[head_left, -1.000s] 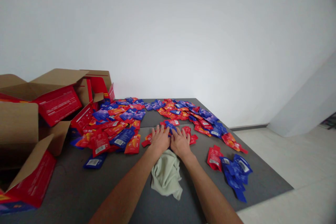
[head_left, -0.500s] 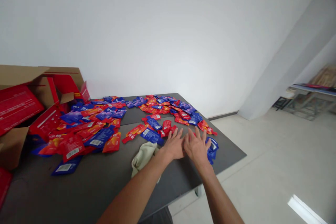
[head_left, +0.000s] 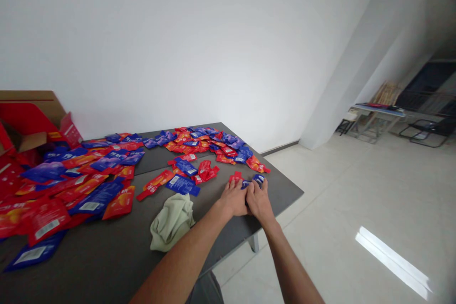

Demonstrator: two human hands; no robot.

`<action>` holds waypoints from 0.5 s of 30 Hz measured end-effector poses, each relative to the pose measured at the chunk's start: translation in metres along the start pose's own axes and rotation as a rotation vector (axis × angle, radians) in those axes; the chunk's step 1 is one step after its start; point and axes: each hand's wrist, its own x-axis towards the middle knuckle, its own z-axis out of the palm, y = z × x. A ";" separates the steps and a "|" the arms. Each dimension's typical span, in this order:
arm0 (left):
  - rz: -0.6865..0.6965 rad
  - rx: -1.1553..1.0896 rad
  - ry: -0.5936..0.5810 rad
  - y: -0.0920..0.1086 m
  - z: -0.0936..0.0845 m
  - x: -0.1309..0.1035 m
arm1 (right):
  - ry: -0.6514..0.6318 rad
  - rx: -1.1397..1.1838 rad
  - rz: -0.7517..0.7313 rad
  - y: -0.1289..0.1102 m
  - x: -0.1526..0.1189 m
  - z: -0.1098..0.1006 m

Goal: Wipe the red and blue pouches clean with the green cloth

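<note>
My left hand (head_left: 233, 198) and my right hand (head_left: 259, 202) meet side by side near the right end of the dark table (head_left: 281, 194). Their fingers curl over a small group of foil pouches lying under them. A red pouch (head_left: 235, 176) sticks out beyond the left fingertips. A blue pouch (head_left: 259, 178) shows at the right fingertips, and more blue is visible between the hands. Most of what lies beneath my palms is hidden. Left of my left forearm lies a crumpled pale green cloth (head_left: 173, 222).
Loose red and blue pouches (head_left: 181, 184) lie just left of my hands. A curved row of pouches (head_left: 228, 141) runs along the back, and a large pile (head_left: 96, 171) spreads at left beside an open red carton (head_left: 28, 118). A white wall (head_left: 178, 47) stands behind the table.
My view has turned right, so the table sits further left. My fingers, spread before, have curled in over the pouches. The blue pouches at the right have come in close between the hands.
</note>
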 end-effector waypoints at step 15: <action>-0.322 0.174 0.200 -0.113 -0.050 -0.071 | -0.184 0.293 -0.180 -0.144 0.052 0.038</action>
